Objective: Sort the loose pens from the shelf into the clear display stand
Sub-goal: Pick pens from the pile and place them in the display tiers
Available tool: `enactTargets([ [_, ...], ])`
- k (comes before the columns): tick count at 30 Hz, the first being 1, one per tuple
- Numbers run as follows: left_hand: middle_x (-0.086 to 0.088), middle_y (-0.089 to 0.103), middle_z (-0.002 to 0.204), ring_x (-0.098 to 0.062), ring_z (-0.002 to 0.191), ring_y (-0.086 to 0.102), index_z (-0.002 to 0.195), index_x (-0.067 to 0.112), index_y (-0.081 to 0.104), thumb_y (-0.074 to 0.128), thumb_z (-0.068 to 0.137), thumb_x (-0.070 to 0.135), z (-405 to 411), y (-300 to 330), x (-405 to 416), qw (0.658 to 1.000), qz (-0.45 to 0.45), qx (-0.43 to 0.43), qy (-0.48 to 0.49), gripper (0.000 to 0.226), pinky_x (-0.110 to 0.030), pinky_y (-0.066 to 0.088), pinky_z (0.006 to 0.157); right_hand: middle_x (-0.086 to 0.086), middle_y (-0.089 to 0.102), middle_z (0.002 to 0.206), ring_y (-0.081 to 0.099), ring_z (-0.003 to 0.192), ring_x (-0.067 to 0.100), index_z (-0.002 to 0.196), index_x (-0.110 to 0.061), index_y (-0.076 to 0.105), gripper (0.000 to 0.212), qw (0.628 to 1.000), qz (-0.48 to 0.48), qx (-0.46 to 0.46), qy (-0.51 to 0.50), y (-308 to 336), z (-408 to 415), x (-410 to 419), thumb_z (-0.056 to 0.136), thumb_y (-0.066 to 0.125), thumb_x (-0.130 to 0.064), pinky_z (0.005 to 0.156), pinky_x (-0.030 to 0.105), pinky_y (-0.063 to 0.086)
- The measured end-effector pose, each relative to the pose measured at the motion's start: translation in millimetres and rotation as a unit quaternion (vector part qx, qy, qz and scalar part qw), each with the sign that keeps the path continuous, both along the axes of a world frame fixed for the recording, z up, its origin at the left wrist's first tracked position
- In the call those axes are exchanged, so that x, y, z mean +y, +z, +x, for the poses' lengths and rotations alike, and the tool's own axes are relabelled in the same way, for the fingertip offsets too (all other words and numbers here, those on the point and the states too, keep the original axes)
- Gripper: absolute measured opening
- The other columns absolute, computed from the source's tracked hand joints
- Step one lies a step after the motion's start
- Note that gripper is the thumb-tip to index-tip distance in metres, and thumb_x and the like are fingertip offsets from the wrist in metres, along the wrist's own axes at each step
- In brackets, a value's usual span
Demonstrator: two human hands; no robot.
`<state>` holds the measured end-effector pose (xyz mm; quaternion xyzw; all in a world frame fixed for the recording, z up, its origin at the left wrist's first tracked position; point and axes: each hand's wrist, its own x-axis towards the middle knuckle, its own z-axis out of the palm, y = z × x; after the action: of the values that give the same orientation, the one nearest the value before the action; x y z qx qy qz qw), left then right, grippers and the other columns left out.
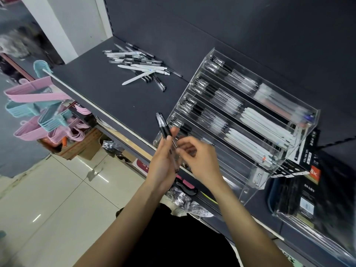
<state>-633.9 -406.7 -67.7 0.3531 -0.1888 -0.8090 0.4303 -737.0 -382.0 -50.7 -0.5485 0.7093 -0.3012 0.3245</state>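
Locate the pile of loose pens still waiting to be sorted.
In the head view, the pile of loose pens lies on the dark shelf, upper centre, left of the clear display stand.

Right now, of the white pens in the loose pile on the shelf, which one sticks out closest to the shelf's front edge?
The slanted white pen at the pile's near side: its tip juts out past the others toward the shelf edge, while the other white pens lie flatter, farther back in the heap.

Pens inside the clear display stand [248, 120] are motion-blurred; individual count indeterminable. Right hand [200, 158] fingertips are smeared, grip unclear. The diary pack [306, 197] is blurred and partly hidden behind the stand. Both forearms are cut off by the bottom edge.
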Motion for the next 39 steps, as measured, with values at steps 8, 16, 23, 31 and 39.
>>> enactTargets([
  [8, 0.006, 0.027, 0.063, -0.004, 0.048, 0.025, 0.115, 0.014, 0.061, 0.034, 0.104, 0.027, 14, -23, -10, 0.984, 0.027, -0.168, 0.061, 0.032, -0.015, 0.027, 0.043, 0.002, 0.067, 0.076, 0.061, 0.067, 0.017, 0.085, -0.014, 0.071, 0.013, 0.88, -0.057, 0.472, 0.029, -17, -55, -14, 0.074, 0.078, -0.012, 0.043, 0.021, 0.041],
  [16, 0.008, 0.042, 0.064, -0.004, 0.053, 0.034, 0.108, 0.015, 0.063, 0.032, 0.103, 0.026, 32, -32, -15, 0.99, 0.087, -0.032, 0.105, 0.033, -0.014, 0.031, 0.046, 0.0, 0.061, 0.067, 0.054, 0.053, 0.012, 0.068, -0.016, 0.068, 0.025, 0.801, -0.038, 0.577, 0.156, -15, -48, -40, 0.052, 0.082, -0.003, 0.038, 0.016, 0.027],
  [23, 0.008, 0.049, 0.077, -0.005, 0.07, 0.046, 0.112, 0.021, 0.067, 0.041, 0.101, 0.028, 37, -35, -13, 0.988, 0.112, -0.033, 0.105, 0.029, -0.019, 0.04, 0.069, 0.0, 0.068, 0.074, 0.061, 0.057, 0.009, 0.086, -0.013, 0.072, 0.035, 0.802, -0.044, 0.578, 0.145, -26, -45, -41, 0.055, 0.086, -0.011, 0.037, 0.018, 0.041],
  [31, 0.003, 0.067, 0.101, -0.017, 0.108, 0.06, 0.117, 0.024, 0.066, 0.051, 0.096, 0.026, 24, -29, 2, 0.992, 0.051, -0.104, 0.052, 0.026, -0.033, 0.047, 0.096, -0.011, 0.068, 0.099, 0.063, 0.081, 0.003, 0.119, -0.025, 0.06, 0.03, 0.983, -0.01, 0.153, 0.104, -5, 5, 9, 0.091, 0.054, -0.036, 0.067, 0.026, 0.056],
  [39, 0.016, 0.058, 0.107, -0.007, 0.099, 0.055, 0.128, 0.025, 0.051, 0.061, 0.091, 0.032, 37, -50, -9, 0.787, -0.234, -0.569, 0.056, 0.039, -0.027, 0.047, 0.086, -0.002, 0.073, 0.094, 0.057, 0.068, 0.0, 0.114, -0.018, 0.066, 0.026, 0.979, 0.027, 0.202, 0.027, -47, -19, 17, 0.089, 0.062, -0.014, 0.055, 0.006, 0.037],
])
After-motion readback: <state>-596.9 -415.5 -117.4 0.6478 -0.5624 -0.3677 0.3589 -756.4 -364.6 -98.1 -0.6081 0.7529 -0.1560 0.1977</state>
